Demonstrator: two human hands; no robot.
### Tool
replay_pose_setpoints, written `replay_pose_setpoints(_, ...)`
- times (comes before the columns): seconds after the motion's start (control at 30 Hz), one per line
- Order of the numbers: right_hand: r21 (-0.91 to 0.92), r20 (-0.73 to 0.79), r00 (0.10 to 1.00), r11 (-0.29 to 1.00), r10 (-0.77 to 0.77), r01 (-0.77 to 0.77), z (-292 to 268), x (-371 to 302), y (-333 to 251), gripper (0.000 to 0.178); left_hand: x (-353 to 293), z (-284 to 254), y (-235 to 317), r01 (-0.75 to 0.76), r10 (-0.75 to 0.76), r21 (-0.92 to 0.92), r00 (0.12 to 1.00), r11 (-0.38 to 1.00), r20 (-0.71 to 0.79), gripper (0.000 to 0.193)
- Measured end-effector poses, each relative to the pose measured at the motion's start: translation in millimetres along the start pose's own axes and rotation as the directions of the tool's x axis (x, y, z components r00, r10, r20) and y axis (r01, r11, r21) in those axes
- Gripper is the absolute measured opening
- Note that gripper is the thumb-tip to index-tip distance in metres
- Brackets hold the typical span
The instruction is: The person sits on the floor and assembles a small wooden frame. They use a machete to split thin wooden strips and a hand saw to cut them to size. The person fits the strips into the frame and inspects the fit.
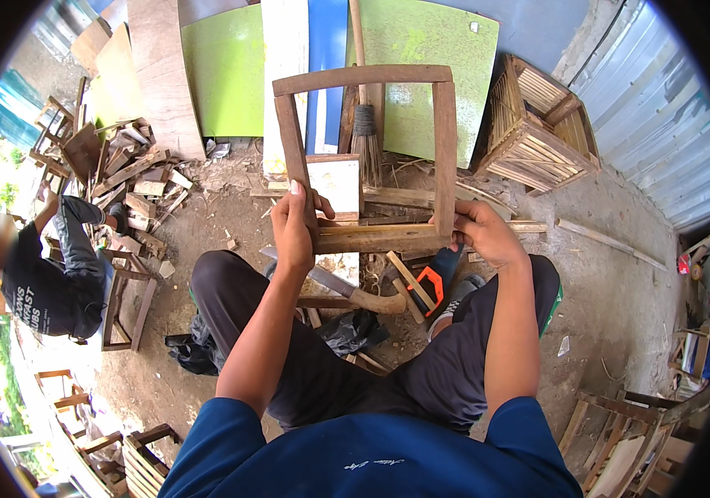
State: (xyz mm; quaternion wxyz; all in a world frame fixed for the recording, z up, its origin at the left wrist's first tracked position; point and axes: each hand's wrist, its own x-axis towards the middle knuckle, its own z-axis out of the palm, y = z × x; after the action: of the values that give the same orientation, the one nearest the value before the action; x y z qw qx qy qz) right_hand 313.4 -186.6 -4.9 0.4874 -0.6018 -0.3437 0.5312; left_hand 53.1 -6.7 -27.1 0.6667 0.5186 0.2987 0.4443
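Observation:
Held up before me is a rectangular wooden frame (364, 77) of brown slats, standing nearly upright. My left hand (295, 226) is closed round its lower left corner, thumb up along the side slat. At the lower right corner, my right hand (486, 235) pinches the frame with its fingertips. Below the frame, between my knees, lie a machete (334, 285) with a wooden handle and an orange-and-black handsaw (431, 286). A hammer (406, 274) with a wooden handle seems to lie beside the saw, partly hidden.
A broom (366, 137) leans against green boards (430, 108) ahead. Slatted wooden crate (542, 124) stands at the far right. Scrap wood (135, 178) is heaped at the left, near a seated person (48, 266). A black plastic bag (353, 330) lies between my legs.

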Motion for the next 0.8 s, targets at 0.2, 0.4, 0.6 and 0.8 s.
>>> replay_pose_setpoints(0.2,0.141,-0.093,0.994,0.989,0.055,-0.042,6,-3,-6,0.031,-1,-2,1,-0.015,0.015,0.031,1.0,0.999,0.02,0.054)
replay_pose_setpoints(0.4,0.156,-0.138,0.988,0.987,0.071,-0.049,10,-6,-12,0.044,0,-6,0,-0.001,-0.001,0.07,1.0,0.998,0.023,0.055)
replay_pose_setpoints(0.6,-0.007,0.047,0.999,1.0,-0.006,0.006,7,-7,-14,0.041,0,-3,-1,0.002,0.0,0.048,1.0,0.999,-0.027,0.056)
replay_pose_setpoints(0.8,-0.221,0.044,0.997,0.973,-0.057,0.066,8,-6,-13,0.037,0,-2,-2,0.027,-0.024,0.077,0.998,0.997,-0.051,0.055)
